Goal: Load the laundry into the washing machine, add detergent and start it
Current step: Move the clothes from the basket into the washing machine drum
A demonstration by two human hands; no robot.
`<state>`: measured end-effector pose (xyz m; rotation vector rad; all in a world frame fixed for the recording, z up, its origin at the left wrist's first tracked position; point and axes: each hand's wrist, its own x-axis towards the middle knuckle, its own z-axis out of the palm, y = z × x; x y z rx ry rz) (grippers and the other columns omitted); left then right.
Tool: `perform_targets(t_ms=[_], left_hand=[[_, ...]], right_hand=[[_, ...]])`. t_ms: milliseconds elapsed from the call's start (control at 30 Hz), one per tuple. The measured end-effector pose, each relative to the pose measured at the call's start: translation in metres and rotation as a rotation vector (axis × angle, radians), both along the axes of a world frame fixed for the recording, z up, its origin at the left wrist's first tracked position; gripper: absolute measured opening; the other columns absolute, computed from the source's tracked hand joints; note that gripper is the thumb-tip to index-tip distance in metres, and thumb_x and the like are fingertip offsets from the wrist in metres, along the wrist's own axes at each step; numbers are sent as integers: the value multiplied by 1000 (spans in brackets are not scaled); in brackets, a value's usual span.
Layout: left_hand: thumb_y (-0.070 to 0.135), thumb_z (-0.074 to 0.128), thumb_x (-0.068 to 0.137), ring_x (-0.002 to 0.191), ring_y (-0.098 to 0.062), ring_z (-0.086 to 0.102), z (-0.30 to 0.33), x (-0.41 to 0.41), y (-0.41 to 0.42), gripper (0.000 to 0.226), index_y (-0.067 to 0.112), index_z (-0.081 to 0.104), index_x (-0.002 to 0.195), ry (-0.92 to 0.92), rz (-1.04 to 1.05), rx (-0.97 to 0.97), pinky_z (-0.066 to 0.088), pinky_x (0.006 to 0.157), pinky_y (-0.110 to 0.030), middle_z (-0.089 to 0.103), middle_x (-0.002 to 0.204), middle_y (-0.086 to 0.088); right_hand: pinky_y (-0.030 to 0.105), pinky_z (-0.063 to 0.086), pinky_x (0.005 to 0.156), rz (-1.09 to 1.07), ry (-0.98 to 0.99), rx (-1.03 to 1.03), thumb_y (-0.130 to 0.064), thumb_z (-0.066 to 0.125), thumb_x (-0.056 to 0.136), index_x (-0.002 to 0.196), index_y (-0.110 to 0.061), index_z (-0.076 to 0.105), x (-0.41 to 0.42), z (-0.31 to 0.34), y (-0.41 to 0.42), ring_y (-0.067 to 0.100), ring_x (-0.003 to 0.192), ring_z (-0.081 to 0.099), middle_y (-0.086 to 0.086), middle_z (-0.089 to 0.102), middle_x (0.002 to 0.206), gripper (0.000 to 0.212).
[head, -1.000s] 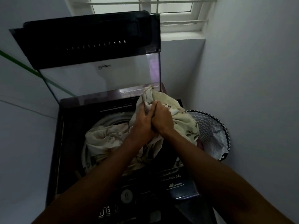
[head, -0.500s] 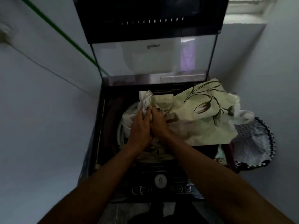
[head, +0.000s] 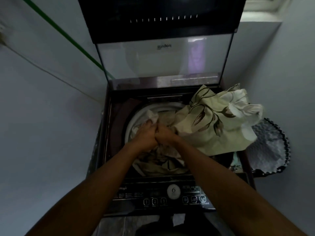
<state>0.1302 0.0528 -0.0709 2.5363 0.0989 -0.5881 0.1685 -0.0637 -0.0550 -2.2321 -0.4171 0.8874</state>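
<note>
Loading step in hand. Left hand [head: 147,134] and right hand [head: 165,135], pressed side by side, fingers curled into the floral sheet [head: 211,126], push it into the washing machine [head: 117,133] drum. Sheet's bulk drapes over the rim at 2 o'clock, toward the laundry basket [head: 271,147]. Next: gather that overhang inward; detergent not yet added.

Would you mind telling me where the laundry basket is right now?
In the head view, the laundry basket stands on the floor at the washing machine's right side, against the right wall, just beyond the floral sheet draped over the machine's edge.
</note>
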Motion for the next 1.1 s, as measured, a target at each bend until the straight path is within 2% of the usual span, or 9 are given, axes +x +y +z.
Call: perform_targets(t_ms=[100,133,200,333,500,667,800,1000,1100], left_hand=[[60,41,78,145,-39,23,4,15,-21,88,13,31,152,-260,37,63,18,119,-51,26,157,-22],[63,41,78,145,-39,25,3,21,-31,87,14,35,150,-295,16,72,21,118,-52,28,156,-21],[60,42,78,147,-37,18,11,29,-56,86,18,31,152,-276,-24,51,18,118,-53,21,159,-19],[49,43,79,141,-45,29,21,40,-104,80,10,37,149,-330,-146,-45,27,115,-55,26,155,-27],[56,45,85,140,-37,36,28,61,-144,73,30,31,152,-349,-213,-115,39,107,-51,30,156,-18],[32,58,82,140,-34,35,28,75,-152,84,26,17,156,-383,-277,-179,35,112,-47,25,160,-13],[23,59,82,135,-35,41,35,81,-150,80,8,25,152,-356,-217,-190,29,113,-37,35,155,-13],[28,62,80,126,-26,46,31,75,-131,84,24,22,154,-350,-104,-185,42,105,-41,45,149,-2],[22,65,84,124,-25,48,29,65,-117,80,21,27,153,-395,-66,-195,43,104,-39,43,151,0]], right_hand=[[43,47,91,-358,-499,6,-26,55,75,119,-14,56,18,11,-18,29,107,55,10,58,115,46],[45,45,93,-414,-676,-108,-26,59,72,122,-17,55,24,18,-28,30,112,53,9,56,121,51],[52,34,101,-527,-777,-316,-29,63,69,134,-21,48,36,39,-49,35,130,40,13,45,140,67],[64,25,106,-692,-616,-563,-35,64,80,153,-16,18,57,43,-100,44,143,17,24,11,159,89],[48,43,88,-775,-567,-563,-38,63,78,136,-13,34,65,35,-158,40,113,49,20,43,129,69],[45,50,76,-747,-519,-433,-29,36,100,117,-11,42,68,39,-145,35,95,62,14,58,112,26],[36,49,75,-611,-483,-397,-15,37,102,111,-7,55,73,38,-133,29,92,66,12,67,105,21],[28,40,70,-518,-390,-152,-17,40,101,93,-14,54,65,32,-114,15,80,55,5,62,91,17],[32,47,71,-471,-387,-136,-19,41,100,93,-13,56,62,25,-98,21,83,62,7,65,92,17]])
